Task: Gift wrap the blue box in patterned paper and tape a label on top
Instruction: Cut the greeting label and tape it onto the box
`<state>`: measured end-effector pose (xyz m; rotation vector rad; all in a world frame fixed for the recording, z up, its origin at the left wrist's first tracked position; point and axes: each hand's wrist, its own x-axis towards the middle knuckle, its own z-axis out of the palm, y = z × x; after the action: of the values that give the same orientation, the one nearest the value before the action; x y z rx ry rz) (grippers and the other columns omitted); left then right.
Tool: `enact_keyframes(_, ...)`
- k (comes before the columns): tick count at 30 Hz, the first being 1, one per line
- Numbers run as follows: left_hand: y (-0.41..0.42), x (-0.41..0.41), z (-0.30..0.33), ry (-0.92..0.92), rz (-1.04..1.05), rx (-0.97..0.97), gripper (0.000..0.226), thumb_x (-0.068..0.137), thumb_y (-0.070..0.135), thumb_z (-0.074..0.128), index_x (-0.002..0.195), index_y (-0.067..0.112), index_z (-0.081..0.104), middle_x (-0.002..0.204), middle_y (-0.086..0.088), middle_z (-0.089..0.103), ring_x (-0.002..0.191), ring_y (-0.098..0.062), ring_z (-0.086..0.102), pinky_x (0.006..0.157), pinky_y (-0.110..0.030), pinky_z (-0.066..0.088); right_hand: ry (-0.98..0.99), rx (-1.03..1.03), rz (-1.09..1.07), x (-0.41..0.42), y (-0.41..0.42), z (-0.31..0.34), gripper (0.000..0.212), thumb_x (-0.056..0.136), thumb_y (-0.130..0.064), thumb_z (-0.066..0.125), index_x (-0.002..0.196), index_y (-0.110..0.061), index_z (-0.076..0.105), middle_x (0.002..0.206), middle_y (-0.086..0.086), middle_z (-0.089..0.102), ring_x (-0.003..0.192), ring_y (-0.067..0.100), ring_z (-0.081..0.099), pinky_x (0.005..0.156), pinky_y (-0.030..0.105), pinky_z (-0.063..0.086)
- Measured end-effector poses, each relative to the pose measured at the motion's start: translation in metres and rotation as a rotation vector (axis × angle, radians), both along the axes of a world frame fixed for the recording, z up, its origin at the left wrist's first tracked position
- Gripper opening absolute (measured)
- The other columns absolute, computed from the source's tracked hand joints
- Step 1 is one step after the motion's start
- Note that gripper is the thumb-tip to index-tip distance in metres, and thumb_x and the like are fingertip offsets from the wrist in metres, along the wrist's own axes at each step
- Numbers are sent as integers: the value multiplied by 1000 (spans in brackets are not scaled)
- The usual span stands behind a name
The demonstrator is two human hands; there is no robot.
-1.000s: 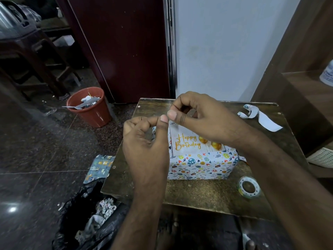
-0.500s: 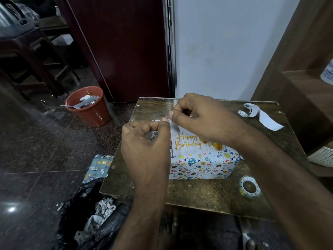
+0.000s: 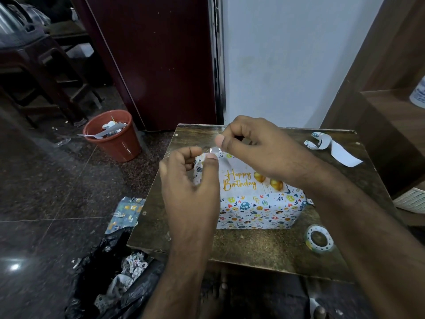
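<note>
Your left hand (image 3: 188, 180) and right hand (image 3: 255, 148) are raised close together over the far left corner of the wrapped box (image 3: 257, 210), each pinching one end of a short strip of clear tape (image 3: 212, 151) between thumb and forefinger. The strip runs between the two pinches, just above the box top; whether it touches the paper I cannot tell. The box sits near the middle of the small dark table (image 3: 253, 247), fully covered in white patterned paper with coloured eggs and leaves. On its top lies the "Happy Birthday" label (image 3: 241, 181) with gold lettering and gold balloons, partly hidden by your right wrist. The tape roll (image 3: 319, 240) lies flat on the table near the box's front right corner, apart from it. A curled offcut of wrapping paper (image 3: 331, 149) rests at the far right of the table. On the floor to the left stand a terracotta bin (image 3: 115, 139) holding paper scraps and a black rubbish bag (image 3: 110, 279) with more scraps.
</note>
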<state>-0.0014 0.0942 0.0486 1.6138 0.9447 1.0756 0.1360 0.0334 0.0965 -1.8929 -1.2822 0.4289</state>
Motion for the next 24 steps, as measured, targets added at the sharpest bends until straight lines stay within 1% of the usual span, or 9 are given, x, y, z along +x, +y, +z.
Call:
enact_keyframes(3, -1, -7, -4, 52, -104, 34, 36, 86, 34, 81, 115, 30, 59, 122, 7, 52, 114, -6, 56, 101, -35, 51, 49, 36, -9, 1, -2, 0, 23, 101, -45, 59, 80, -35, 63, 74, -27, 58, 62, -9, 52, 54, 4, 36)
enact_keyframes(5, 1, -11, -6, 53, -136, 55, 43, 86, 28, 83, 120, 29, 56, 126, 5, 52, 119, -7, 54, 104, -33, 48, 28, 17, 8, 1, -2, 1, 23, 101, -45, 59, 80, -36, 63, 83, -20, 59, 65, -11, 53, 54, 4, 37)
enact_keyframes(8, 3, -12, -5, 55, -158, 89, 51, 85, 25, 83, 126, 31, 54, 128, 2, 53, 120, -8, 55, 105, -36, 49, -60, -46, 39, -1, 0, -2, 25, 101, -46, 58, 78, -36, 60, 94, -11, 60, 65, -10, 53, 59, 11, 38)
enact_keyframes(11, 1, -12, -3, 69, -183, 105, 43, 86, 25, 82, 121, 38, 60, 125, 4, 51, 118, -9, 58, 106, -38, 50, -122, -72, 29, -2, 2, -3, 25, 101, -45, 59, 81, -30, 63, 95, -6, 62, 66, -4, 54, 61, 19, 40)
enact_keyframes(14, 1, -13, -5, 85, -172, 150, 34, 81, 36, 78, 112, 42, 67, 121, 4, 49, 120, -9, 56, 107, -35, 49, -193, -104, 29, -1, 4, -5, 22, 101, -45, 59, 81, -34, 61, 96, -10, 57, 84, 2, 58, 71, 24, 45)
enact_keyframes(18, 1, -15, -6, 135, -96, 193, 23, 82, 43, 82, 103, 36, 75, 115, 6, 48, 114, -11, 55, 93, -21, 49, -214, -123, 17, -1, 6, -7, 23, 99, -46, 60, 78, -38, 59, 93, -13, 54, 85, 2, 55, 71, 26, 42)
enact_keyframes(19, 0, -16, -6, 158, -78, 218, 22, 82, 44, 81, 102, 35, 76, 115, 6, 48, 113, -13, 55, 90, -22, 49, -220, -122, 14, -1, 7, -8, 23, 99, -47, 60, 77, -39, 59, 93, -13, 54, 85, 1, 55, 71, 26, 41)
enact_keyframes(22, -2, -19, -2, 300, -44, 371, 23, 86, 50, 71, 104, 37, 75, 120, 0, 47, 117, -23, 52, 92, -47, 51, -225, -112, 10, -2, 6, -7, 23, 99, -47, 60, 78, -38, 58, 93, -12, 54, 87, 2, 52, 71, 25, 39)
enact_keyframes(24, -3, -19, 1, 426, -12, 465, 24, 86, 50, 66, 103, 35, 74, 122, -5, 49, 114, -30, 52, 90, -53, 50, -230, -106, -1, -2, 6, -7, 20, 98, -46, 61, 81, -38, 59, 93, -12, 53, 88, 3, 50, 71, 26, 38)
